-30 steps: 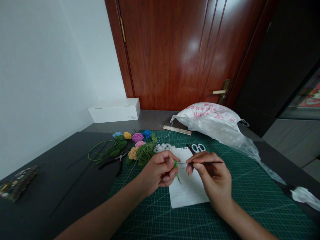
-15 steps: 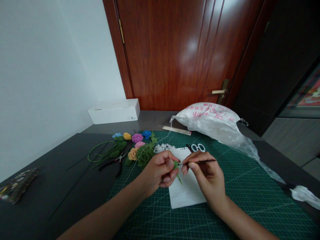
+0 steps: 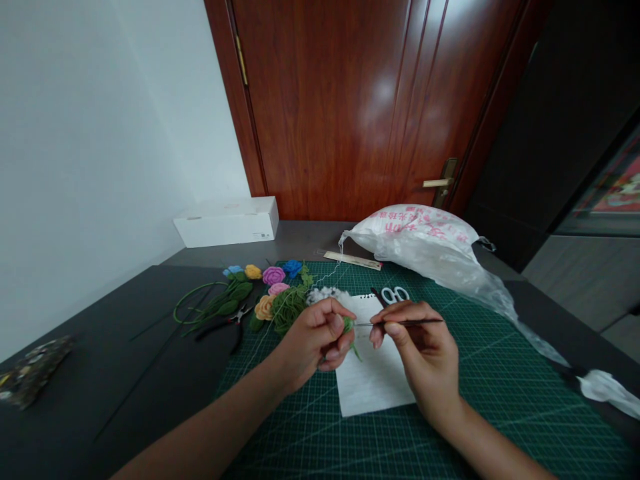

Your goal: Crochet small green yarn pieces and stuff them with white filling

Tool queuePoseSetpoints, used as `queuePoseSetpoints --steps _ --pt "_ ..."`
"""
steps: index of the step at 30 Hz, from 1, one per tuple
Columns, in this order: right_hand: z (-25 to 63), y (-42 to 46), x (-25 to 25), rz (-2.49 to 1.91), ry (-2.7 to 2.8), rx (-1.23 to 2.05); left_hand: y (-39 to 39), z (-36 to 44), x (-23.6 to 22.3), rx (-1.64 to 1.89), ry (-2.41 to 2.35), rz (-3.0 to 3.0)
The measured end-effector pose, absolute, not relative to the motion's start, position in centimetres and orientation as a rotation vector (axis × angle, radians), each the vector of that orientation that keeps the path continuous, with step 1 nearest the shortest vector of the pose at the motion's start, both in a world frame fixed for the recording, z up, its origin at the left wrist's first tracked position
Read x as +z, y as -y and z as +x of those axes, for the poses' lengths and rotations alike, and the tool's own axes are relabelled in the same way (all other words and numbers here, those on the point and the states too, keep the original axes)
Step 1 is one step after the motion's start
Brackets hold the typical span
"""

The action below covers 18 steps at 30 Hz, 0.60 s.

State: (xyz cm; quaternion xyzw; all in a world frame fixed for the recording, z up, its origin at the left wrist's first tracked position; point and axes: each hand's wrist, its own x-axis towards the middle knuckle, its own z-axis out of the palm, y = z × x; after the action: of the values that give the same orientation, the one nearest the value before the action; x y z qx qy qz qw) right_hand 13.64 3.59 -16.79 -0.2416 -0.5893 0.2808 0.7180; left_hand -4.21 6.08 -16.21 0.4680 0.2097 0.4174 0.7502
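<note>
**Q:** Over the green cutting mat [image 3: 480, 380], is writing legible?

**A:** Pink print on the plastic bag [image 3: 415, 233] is seen, too blurred to be read.

**Q:** And the hands?

**A:** A green crocheted piece [image 3: 347, 325] is pinched by the left hand [image 3: 315, 337]; a crochet hook [image 3: 410, 322] is gripped by the right hand [image 3: 420, 347], its tip touching the piece.

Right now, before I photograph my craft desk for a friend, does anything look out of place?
The white plastic bag stands out: it slumps over the far corner of the green cutting mat, and a thin stretch trails to a crumpled end at the right side of the desk, looking left loose rather than put away.
</note>
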Motion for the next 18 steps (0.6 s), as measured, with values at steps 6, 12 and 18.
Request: queuePoseSetpoints --steps 6,12,18 --pt "13.53 -3.64 -16.93 -0.545 1.309 0.583 -6.19 -4.26 -16.5 0.885 -0.444 1.037" --pt "13.0 -3.65 -17.21 -0.531 1.343 0.643 -6.03 -4.3 -16.8 0.87 -0.44 1.072" --pt "13.24 -3.81 -17.34 -0.537 1.501 0.437 -6.33 -4.3 -16.9 0.904 -0.45 1.077"
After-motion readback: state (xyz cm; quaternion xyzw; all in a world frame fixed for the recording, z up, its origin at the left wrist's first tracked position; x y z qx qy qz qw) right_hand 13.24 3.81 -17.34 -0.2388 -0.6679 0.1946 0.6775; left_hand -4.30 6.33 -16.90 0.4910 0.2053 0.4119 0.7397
